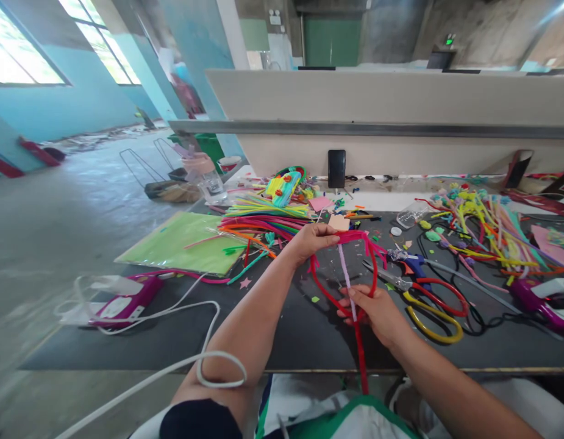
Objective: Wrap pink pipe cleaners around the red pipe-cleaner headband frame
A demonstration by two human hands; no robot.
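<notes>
A red loop of pipe cleaner (374, 268) with a pink wrapped top band hangs above the dark table mat. My left hand (314, 239) pinches the upper left of that band. A pale lilac strip (344, 266) runs down from the band through the middle of the loop. Lower down, my right hand (366, 306) is closed on the lilac strip near the loop's bottom, its thumb in front. Below the hand a red stem (361, 360) extends past the table's front edge. Scissors with red and yellow handles (432, 311) lie just right of my right hand.
Pipe cleaner bundles lie at the back left (263, 213) and right (492, 225). A green sheet pack (185, 244), purple power strip (128, 302) with white cables, and blue glue gun (414, 266) are on the table. A phone (336, 169) leans against the partition (400, 152).
</notes>
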